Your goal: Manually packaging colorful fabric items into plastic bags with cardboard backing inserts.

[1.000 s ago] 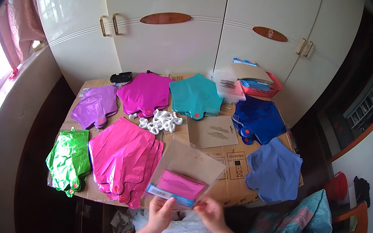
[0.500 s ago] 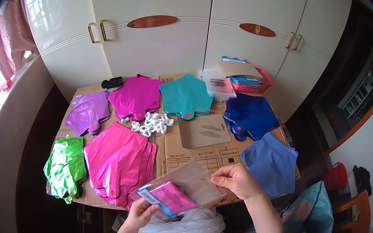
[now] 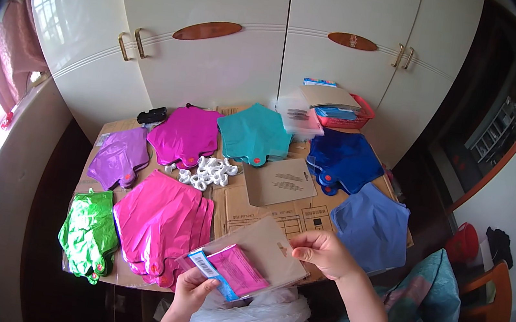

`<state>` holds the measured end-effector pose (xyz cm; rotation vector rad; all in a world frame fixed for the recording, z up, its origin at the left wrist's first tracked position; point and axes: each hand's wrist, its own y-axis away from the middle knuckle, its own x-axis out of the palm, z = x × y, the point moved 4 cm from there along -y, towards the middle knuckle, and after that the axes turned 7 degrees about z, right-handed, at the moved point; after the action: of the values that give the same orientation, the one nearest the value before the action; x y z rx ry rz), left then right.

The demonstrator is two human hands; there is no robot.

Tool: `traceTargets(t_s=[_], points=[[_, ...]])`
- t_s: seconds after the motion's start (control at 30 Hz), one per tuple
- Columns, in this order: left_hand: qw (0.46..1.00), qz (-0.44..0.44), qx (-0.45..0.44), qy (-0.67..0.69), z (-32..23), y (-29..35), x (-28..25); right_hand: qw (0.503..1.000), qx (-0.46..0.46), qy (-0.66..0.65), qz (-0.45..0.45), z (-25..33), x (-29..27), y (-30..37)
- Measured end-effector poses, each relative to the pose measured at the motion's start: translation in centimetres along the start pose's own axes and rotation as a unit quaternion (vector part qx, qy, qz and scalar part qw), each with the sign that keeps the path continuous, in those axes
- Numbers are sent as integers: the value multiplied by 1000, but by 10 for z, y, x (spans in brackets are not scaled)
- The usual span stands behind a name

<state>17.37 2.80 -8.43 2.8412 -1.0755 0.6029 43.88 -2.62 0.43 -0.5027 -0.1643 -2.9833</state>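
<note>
In front of me is a clear plastic bag (image 3: 269,246) holding a folded pink foil piece (image 3: 240,269) and a blue card strip with a barcode label (image 3: 215,274). My left hand (image 3: 191,290) grips its lower left corner, thumb on top. At the upper right edge, beside a hang-hole slot, my right hand (image 3: 323,253) pinches the bag between thumb and fingers. The bag is tilted above the table's front edge. Nearest to my left hand lies a stack of flat pink foil balloons (image 3: 162,223).
More flat foil stacks ring the cardboard-covered table: green (image 3: 90,230), purple (image 3: 120,156), magenta (image 3: 186,136), teal (image 3: 254,133), dark blue (image 3: 344,159) and light blue (image 3: 370,224). White rings (image 3: 207,172) lie beside an open cardboard box (image 3: 280,183). A red basket (image 3: 360,116) stands behind.
The bag has turned flatter toward view, so its upper part looks tan and its hang-hole slot shows. Both hands keep their hold, with the right fingers slightly shifted.
</note>
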Motion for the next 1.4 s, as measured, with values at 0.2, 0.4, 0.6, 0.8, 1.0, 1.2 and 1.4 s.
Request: traceTargets(t_s=[0.2, 0.4, 0.6, 0.8, 1.0, 1.2, 1.4], points=[[1000, -10, 1, -9, -4, -8, 12, 978, -5, 208, 19, 1, -8, -2], [834, -150, 181, -500, -39, -28, 43, 982, 59, 179, 4, -18, -71, -26], [654, 197, 195, -704, -2, -64, 85, 900, 147, 410, 33, 18, -106, -63], [684, 167, 227, -673, -13, -76, 95, 876, -7, 393, -281, 133, -317, -112], [705, 201, 171, -659, -2, -83, 84, 705, -16, 662, -253, 182, -440, -196], [681, 238, 134, -679, 8, -85, 74, 665, 121, 736, -29, 169, -448, -263], [690, 245, 116, -671, 7, -91, 74, 609, 109, 784, -46, 163, -473, -272]])
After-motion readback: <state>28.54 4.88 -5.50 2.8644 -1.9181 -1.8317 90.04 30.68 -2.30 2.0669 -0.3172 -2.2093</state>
